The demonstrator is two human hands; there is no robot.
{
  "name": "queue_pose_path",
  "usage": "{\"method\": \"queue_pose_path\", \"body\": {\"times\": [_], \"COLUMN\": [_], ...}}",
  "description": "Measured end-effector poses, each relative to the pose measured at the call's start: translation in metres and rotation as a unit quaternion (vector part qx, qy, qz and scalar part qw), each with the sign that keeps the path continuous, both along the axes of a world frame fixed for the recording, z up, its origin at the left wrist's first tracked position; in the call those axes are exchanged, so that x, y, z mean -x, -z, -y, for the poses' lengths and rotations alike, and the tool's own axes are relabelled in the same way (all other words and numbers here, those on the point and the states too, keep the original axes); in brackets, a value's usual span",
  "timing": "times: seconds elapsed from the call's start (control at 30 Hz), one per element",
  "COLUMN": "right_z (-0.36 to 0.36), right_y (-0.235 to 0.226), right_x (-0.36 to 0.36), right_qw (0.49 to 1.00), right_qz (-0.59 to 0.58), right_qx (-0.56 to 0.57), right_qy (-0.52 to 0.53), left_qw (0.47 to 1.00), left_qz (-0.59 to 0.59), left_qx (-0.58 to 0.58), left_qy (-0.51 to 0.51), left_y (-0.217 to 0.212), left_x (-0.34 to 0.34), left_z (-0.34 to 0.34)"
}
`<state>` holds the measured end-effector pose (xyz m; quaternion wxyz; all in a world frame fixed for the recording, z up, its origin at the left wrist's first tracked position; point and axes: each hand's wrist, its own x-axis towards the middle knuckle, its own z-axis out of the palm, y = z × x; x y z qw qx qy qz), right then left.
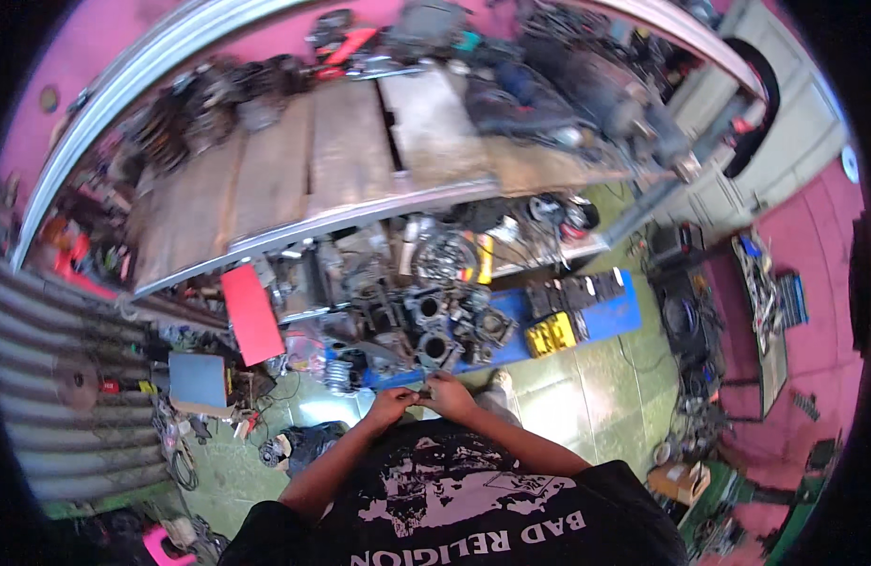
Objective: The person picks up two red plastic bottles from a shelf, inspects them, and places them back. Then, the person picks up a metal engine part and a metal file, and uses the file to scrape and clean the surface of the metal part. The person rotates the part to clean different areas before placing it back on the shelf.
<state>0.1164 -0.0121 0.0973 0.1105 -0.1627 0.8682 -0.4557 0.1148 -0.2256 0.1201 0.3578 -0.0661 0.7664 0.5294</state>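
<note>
My left hand [390,408] and my right hand [448,396] meet in front of my chest. Both have their fingers drawn together, pinching at something small between them that is too little to make out. Just beyond the hands lies a heap of greasy metal engine parts [395,321], among them cylinder blocks [437,349] with round bores. A metal coil spring [337,375] stands left of that heap, close to my left hand. Neither hand touches the heap as far as I can see.
A workbench with wooden planks [346,141] spans the far side, loaded with dirty parts. Under it, a blue board [601,325] carries a yellow case [550,336] and dark boxes. A red panel [251,315] leans at left. Black bags [313,448] lie on the tiled floor [553,406].
</note>
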Motion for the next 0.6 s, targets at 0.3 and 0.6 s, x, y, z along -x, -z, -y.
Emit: {"method": "queue_pose_path", "body": {"times": [0.3,0.6], "right_z": [0.15,0.204], "right_y": [-0.004,-0.053], "right_x": [0.005,0.031], "right_qw": [0.956,0.942], "right_qz": [0.21,0.258], "right_qx": [0.181,0.165], "right_qy": [-0.096,-0.142], "left_qw": [0.988,0.952], "left_qz": [-0.129,-0.268], "left_qx": [0.0,0.046], "left_qy": [-0.085,-0.138], "left_y": [-0.016,-0.048], "left_x": [-0.044,-0.057], "left_z": [0.169,0.191]}}
